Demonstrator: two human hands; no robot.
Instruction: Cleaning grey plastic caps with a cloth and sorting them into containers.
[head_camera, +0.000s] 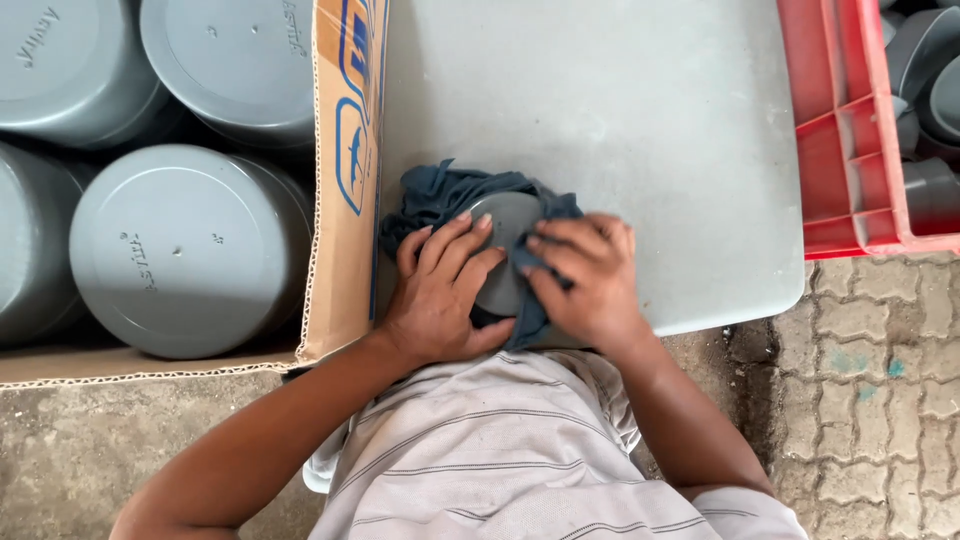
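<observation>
A round grey plastic cap (507, 228) rests at the near edge of a grey table (650, 120), partly wrapped in a dark blue cloth (440, 195). My left hand (440, 290) lies over the cap's left side, fingers spread on its top. My right hand (590, 280) presses a fold of the cloth against the cap's right side. The cloth bunches out behind and to the left of the cap. The cap's lower part is hidden by both hands.
A cardboard box (340, 200) on the left holds several large grey plastic caps (185, 250). A red plastic crate (850, 130) at the right holds more grey fittings (930, 60). Paving stones (870, 400) lie below right.
</observation>
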